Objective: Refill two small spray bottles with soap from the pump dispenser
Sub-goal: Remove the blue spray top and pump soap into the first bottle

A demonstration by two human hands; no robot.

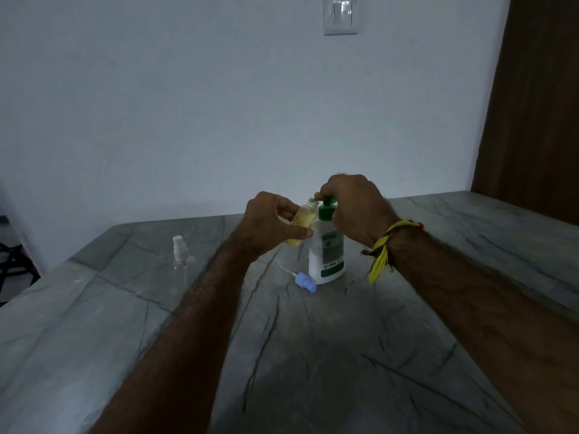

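Toward the far edge of the worktop (313,355) my left hand (266,223) grips the yellow-filled spray bottle (302,222) tilted under the spout while my right hand (351,205) curls over the pump dispenser (327,249) head, filling the first; next I should probably cap it with the blue sprayer (304,281) lying beside the dispenser.

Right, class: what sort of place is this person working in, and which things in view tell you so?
Probably a room in a home, perhaps a dining or kitchen area. The clues: a grey stone-patterned table, a wall light switch on plain painted wall, and a brown wooden door or panel at the right.
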